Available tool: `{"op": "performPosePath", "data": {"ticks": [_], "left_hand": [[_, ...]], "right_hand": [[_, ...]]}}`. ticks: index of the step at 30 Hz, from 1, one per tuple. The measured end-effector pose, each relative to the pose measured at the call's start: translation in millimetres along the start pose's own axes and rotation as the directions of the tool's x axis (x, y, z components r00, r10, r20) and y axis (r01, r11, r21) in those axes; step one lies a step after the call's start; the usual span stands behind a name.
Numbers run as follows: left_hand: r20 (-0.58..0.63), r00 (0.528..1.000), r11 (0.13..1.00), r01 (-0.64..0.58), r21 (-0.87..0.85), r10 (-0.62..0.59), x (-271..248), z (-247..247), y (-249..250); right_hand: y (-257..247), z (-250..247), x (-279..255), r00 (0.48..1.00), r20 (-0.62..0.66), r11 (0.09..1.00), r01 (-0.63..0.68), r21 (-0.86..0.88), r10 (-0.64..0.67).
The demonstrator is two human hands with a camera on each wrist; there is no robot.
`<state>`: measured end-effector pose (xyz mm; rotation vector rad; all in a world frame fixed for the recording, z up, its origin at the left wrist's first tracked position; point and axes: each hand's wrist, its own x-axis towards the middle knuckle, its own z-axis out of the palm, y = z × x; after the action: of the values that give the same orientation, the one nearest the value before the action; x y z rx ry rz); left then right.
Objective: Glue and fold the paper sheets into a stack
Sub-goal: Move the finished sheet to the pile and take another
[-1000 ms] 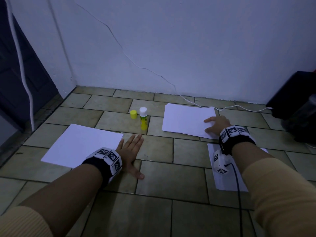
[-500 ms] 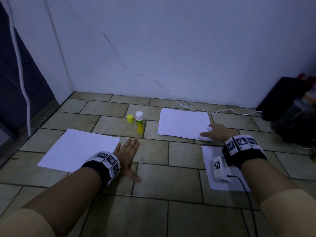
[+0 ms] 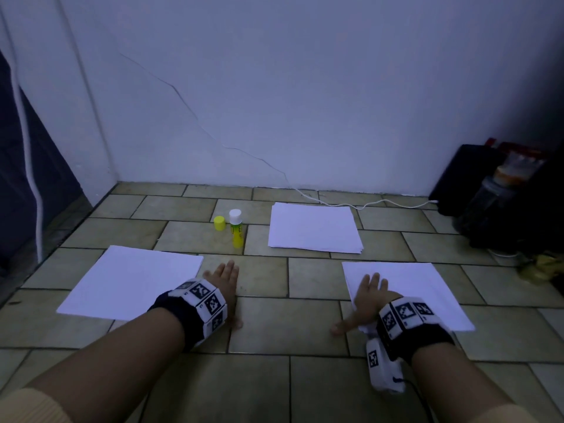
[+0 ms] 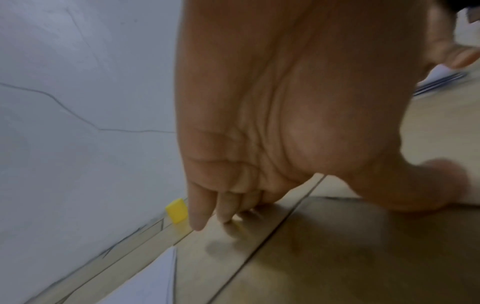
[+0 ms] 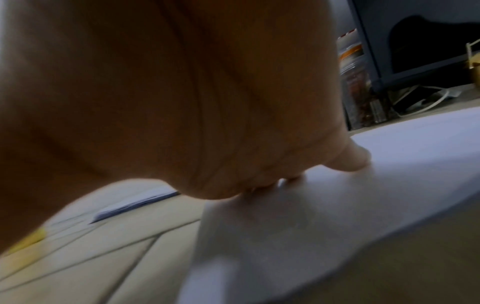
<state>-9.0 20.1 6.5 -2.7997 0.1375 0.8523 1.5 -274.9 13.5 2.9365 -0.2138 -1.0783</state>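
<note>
Since a second ago the right hand (image 3: 367, 300) has drawn back from the far stack of paper (image 3: 314, 228) and now lies flat on the near right sheet (image 3: 421, 288), fingers spread straight, thumb stretched out over the sheet's left edge onto the floor (image 3: 305, 300). The left hand (image 3: 224, 286) has stayed where it was — palm down on the tiles, fingers straight and relaxed, holding nothing, just beside the right edge of the left sheet (image 3: 131, 282).

The stack lies farther back near the wall, well apart from both hands. Left of it the glue stick (image 3: 236, 228) stands upright, uncapped, with its yellow cap (image 3: 219, 223) on the floor just beside it.

The right wrist view is blurred — it shows the fingertips (image 5: 355, 158) pressing on the white sheet.

A white cable (image 3: 351, 204) runs along the wall base toward dark items (image 3: 500, 196) in the right corner.
</note>
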Motion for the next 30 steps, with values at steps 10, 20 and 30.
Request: {"op": "performPosePath", "data": {"ticks": [10,20,30], "left_hand": [[-0.031,0.989,0.974,-0.147,-0.172,0.144,-33.3,10.3,-13.9],[-0.221,0.972,0.956,0.017,-0.292,-0.085,-41.7,23.2,-82.5],[-0.152,0.970,0.930,0.129,-0.343,-0.191,-47.6,37.5,-110.8]], "right_hand": [[-8.4,24.1,6.2,0.983,-0.176,0.999,-0.046,0.025,0.050],[-8.0,18.6,1.8,0.992,-0.118,0.999,-0.052,0.014,0.053],[-9.0,18.4,-2.0,0.990,-0.130,0.998,-0.056,-0.007,0.054]]}}
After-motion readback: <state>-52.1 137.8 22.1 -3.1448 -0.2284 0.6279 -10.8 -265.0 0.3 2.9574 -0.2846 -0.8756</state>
